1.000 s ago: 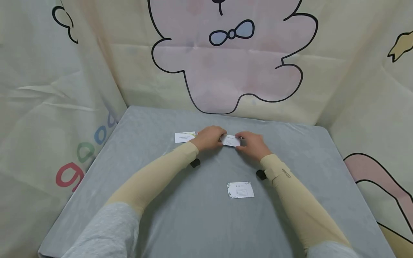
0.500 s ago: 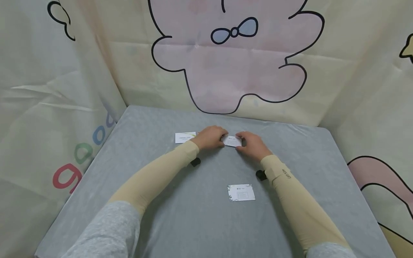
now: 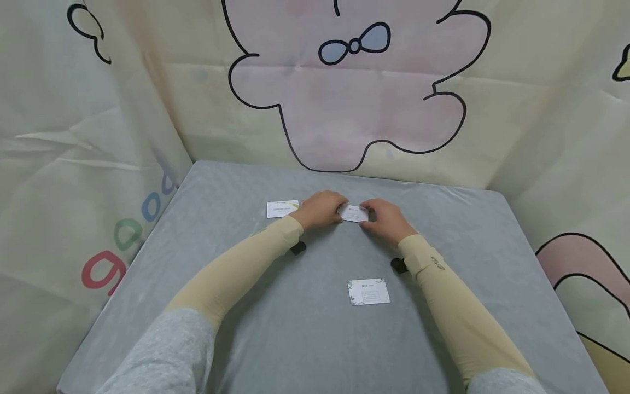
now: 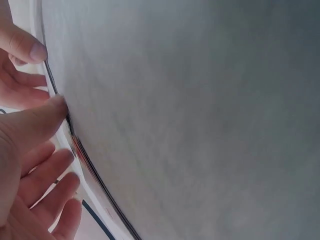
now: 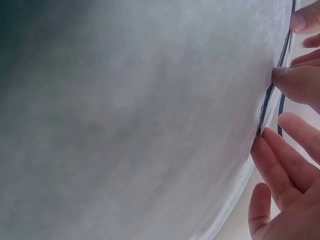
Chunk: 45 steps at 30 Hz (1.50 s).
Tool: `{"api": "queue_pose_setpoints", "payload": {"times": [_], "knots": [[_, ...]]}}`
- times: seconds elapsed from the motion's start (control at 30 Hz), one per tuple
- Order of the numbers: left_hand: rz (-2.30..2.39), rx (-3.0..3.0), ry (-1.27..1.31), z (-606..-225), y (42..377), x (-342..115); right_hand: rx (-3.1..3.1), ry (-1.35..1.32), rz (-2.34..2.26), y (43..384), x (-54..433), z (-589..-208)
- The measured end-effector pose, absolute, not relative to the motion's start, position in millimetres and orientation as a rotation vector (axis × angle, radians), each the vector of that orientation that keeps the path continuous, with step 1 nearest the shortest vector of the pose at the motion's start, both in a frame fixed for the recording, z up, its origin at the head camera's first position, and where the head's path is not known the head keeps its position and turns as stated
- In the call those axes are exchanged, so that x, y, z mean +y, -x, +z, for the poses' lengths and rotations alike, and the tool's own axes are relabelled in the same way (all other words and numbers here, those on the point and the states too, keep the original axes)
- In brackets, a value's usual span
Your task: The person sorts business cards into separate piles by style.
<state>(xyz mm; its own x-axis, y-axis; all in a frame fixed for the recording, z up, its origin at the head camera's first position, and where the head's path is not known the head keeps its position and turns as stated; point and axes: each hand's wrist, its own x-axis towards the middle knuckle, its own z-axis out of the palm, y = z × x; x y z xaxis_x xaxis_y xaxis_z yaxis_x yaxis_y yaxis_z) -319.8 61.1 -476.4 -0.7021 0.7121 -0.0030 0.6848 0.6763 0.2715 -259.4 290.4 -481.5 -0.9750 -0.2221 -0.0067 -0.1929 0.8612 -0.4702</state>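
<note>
A small white printed card (image 3: 353, 213) lies at the far middle of the grey table, its lines of text facing up. My left hand (image 3: 321, 210) holds its left end, thumb at the near edge and fingers at the far edge. From the other side my right hand (image 3: 388, 220) pinches the right end the same way. The wrist views look along the tabletop, so the card shows only as a thin dark edge by the left thumb (image 4: 57, 107) and the right fingers (image 5: 280, 162). The left hand hides part of the card's left end.
Left of my left hand lies another white card (image 3: 283, 209) with a yellow-green curve. A bit of red peeks out between that card and the hand. Nearer me sits a white card with leafy corners (image 3: 368, 292). Patterned cloth (image 3: 354, 126) hangs behind the table (image 3: 295, 328) and at both sides.
The head view shifts slightly. Both hands stay at the ends of the same card, and the other cards keep their places.
</note>
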Motion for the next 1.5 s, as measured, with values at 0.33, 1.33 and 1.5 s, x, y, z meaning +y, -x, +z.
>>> {"api": "queue_pose_setpoints", "payload": {"times": [0.33, 1.33, 1.5], "knots": [[0.371, 2.835, -1.204, -468, 275, 58, 2.973, 0.378, -0.706, 233, 305, -481], [0.277, 2.745, -1.32, -466, 127, 52, 2.986, 0.658, -0.625, 87, 294, -480], [0.306, 2.741, -1.289, -467, 126, 52, 2.987, 0.669, -0.671, 87, 293, -478]]}}
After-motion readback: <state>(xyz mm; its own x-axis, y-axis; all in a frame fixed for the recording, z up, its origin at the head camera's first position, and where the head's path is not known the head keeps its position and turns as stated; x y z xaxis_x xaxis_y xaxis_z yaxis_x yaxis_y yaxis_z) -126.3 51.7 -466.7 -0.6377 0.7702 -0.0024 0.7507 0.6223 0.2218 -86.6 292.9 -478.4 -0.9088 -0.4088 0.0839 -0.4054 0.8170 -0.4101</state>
